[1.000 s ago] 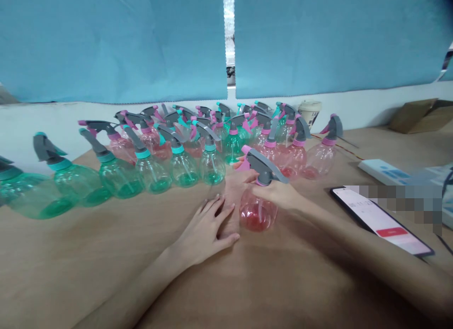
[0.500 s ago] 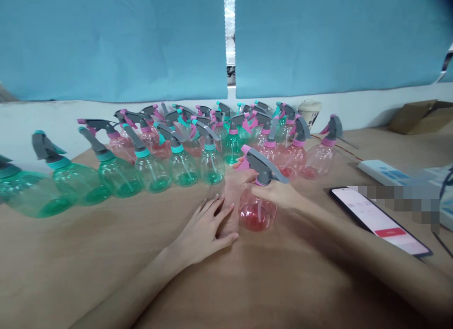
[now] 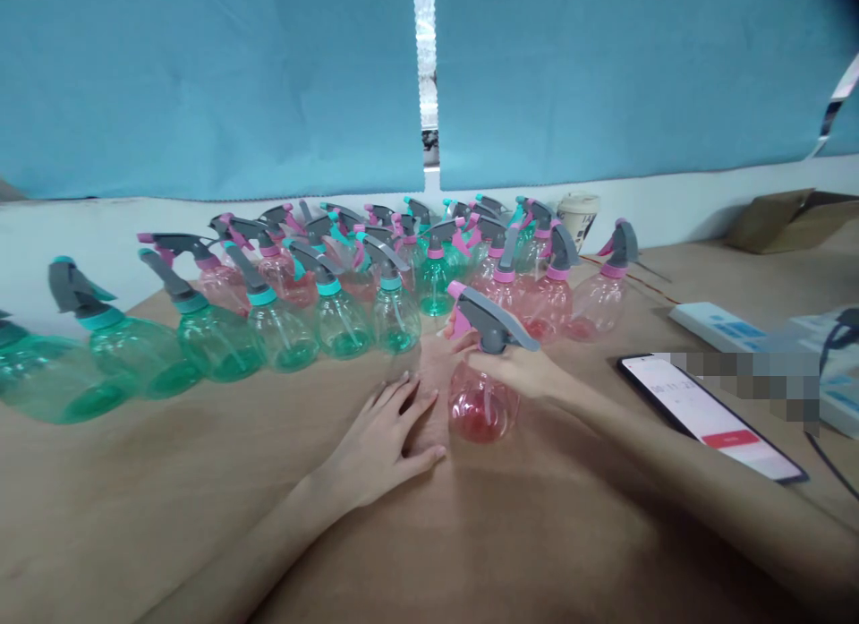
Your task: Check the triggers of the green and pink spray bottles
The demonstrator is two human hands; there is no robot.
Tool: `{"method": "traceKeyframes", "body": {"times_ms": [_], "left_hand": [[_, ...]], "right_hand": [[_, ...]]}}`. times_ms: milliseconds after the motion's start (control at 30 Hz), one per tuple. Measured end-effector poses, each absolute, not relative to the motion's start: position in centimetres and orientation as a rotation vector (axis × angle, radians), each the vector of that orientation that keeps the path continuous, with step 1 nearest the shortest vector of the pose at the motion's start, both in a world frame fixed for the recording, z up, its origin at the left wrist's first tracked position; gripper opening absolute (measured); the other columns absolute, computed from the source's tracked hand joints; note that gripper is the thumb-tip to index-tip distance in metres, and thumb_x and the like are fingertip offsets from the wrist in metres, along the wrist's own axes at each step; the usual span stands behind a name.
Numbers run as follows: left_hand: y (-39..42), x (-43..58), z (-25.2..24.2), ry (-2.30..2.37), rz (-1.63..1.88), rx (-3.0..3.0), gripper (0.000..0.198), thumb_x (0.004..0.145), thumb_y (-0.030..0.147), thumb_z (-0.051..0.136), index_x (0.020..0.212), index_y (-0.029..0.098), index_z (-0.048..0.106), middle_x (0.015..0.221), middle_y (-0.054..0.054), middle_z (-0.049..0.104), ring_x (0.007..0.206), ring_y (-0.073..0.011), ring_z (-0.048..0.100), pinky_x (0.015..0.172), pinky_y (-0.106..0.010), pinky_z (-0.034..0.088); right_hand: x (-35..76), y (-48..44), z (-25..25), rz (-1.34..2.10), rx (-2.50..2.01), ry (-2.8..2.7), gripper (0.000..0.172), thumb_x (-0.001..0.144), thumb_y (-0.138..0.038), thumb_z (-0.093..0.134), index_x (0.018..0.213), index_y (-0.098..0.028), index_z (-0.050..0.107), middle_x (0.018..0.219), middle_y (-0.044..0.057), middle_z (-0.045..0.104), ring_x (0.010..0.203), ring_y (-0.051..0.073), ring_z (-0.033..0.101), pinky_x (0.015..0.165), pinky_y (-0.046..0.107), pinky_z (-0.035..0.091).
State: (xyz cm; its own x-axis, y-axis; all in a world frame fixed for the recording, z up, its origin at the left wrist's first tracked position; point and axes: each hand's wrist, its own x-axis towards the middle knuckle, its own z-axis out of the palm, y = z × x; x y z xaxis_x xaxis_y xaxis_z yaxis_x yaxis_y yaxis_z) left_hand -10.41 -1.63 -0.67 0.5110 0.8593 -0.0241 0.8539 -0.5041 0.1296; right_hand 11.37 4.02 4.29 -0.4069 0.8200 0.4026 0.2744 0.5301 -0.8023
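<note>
My right hand is wrapped around the neck of a clear pink spray bottle with a grey and pink trigger head. The bottle stands upright on the wooden table, its nozzle pointing left. Flat on the table to its left lies my left hand, fingers spread and holding nothing. Ahead of that hand stands a row of green spray bottles with turquoise collars. Close beyond the held bottle are several pink spray bottles.
A lit phone lies to the right of my right forearm. Beyond it are a white power strip and cables. A paper cup and an open cardboard box stand by the wall at the back.
The whole view has shifted slightly, with everything appearing a little further left. Both hands and the held spray bottle keep nearly the same places on the table.
</note>
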Motion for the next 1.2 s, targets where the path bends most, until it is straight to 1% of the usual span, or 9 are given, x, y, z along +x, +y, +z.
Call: {"method": "traceKeyframes", "body": {"times_ms": [100,233,367,467,633,800,1033,1100,1200], "left_hand": [[-1.6,-10.5,-0.8,1.490,0.075,2.623,0.071,0.089,0.065,0.039,0.145,0.021,0.035,0.154,-0.013,0.028,0.141,-0.0306,0.024,0.112,-0.052,0.023],[-1.5,-10.6,-1.1,1.488,0.100,2.624,0.071,0.089,0.065,0.039,0.145,0.022,0.035,0.153,-0.013,0.028,0.141,-0.0309,0.025,0.112,-0.051,0.024],[-1.5,-10.6,-1.0,1.487,0.110,2.631,0.071,0.089,0.065,0.039,0.144,0.022,0.035,0.153,-0.012,0.030,0.140,-0.0312,0.027,0.112,-0.051,0.025],[-1.6,-10.6,-1.0,1.488,0.108,2.641,0.070,0.089,0.065,0.039,0.144,0.022,0.036,0.152,-0.013,0.031,0.140,-0.0317,0.028,0.111,-0.052,0.026],[-1.6,-10.7,-1.1,1.487,0.083,2.648,0.071,0.089,0.065,0.039,0.144,0.021,0.036,0.153,-0.013,0.029,0.141,-0.0308,0.026,0.112,-0.051,0.024],[-1.5,-10.6,-1.0,1.488,0.077,2.652,0.071,0.089,0.066,0.038,0.145,0.021,0.035,0.153,-0.014,0.029,0.141,-0.0306,0.025,0.112,-0.052,0.024],[-1.6,-10.5,-0.9,1.481,0.080,2.660,0.071,0.089,0.065,0.038,0.144,0.021,0.036,0.153,-0.014,0.029,0.141,-0.0299,0.025,0.111,-0.051,0.025],[-1.6,-10.5,-0.9,1.482,0.086,2.657,0.072,0.089,0.066,0.037,0.144,0.020,0.036,0.153,-0.014,0.029,0.141,-0.0303,0.025,0.111,-0.051,0.025],[-1.6,-10.6,-1.0,1.477,0.089,2.655,0.072,0.089,0.066,0.037,0.145,0.020,0.036,0.153,-0.014,0.029,0.141,-0.0303,0.025,0.112,-0.051,0.024]], "right_hand": [[11.2,3.8,4.7,0.911,-0.865,-1.873,0.032,0.068,-0.023,0.054,0.100,-0.026,0.060,0.097,0.002,0.068,0.084,0.019,0.065,0.077,0.032,0.054],[11.1,3.7,4.8,0.885,-0.887,-1.875,0.019,0.070,-0.025,0.054,0.087,-0.025,0.062,0.094,0.002,0.068,0.082,0.019,0.065,0.077,0.032,0.054],[11.2,4.0,4.4,0.868,-0.854,-1.889,0.024,0.069,-0.022,0.053,0.091,-0.026,0.063,0.100,0.002,0.068,0.083,0.018,0.066,0.078,0.032,0.055],[11.2,4.2,4.0,0.832,-0.791,-1.906,0.023,0.068,-0.021,0.051,0.086,-0.026,0.063,0.103,0.002,0.067,0.085,0.019,0.066,0.079,0.035,0.055],[11.3,4.3,3.4,0.752,-0.954,-1.876,0.016,0.065,-0.026,0.054,0.079,-0.026,0.061,0.092,0.003,0.067,0.082,0.023,0.067,0.079,0.045,0.056],[11.3,4.5,2.8,0.733,-1.093,-1.863,0.014,0.062,-0.027,0.057,0.076,-0.027,0.061,0.089,0.002,0.068,0.082,0.025,0.066,0.083,0.052,0.053],[11.4,4.7,2.3,0.750,-1.072,-1.859,0.018,0.065,-0.027,0.056,0.082,-0.028,0.063,0.089,0.002,0.067,0.081,0.022,0.066,0.080,0.044,0.055],[11.4,4.6,2.4,0.738,-1.081,-1.873,0.018,0.066,-0.026,0.056,0.082,-0.027,0.063,0.086,0.002,0.067,0.081,0.022,0.065,0.078,0.042,0.056],[11.3,4.4,2.8,0.697,-1.061,-1.921,0.012,0.068,-0.023,0.053,0.074,-0.026,0.063,0.075,0.000,0.066,0.074,0.020,0.064,0.072,0.037,0.057]]}}
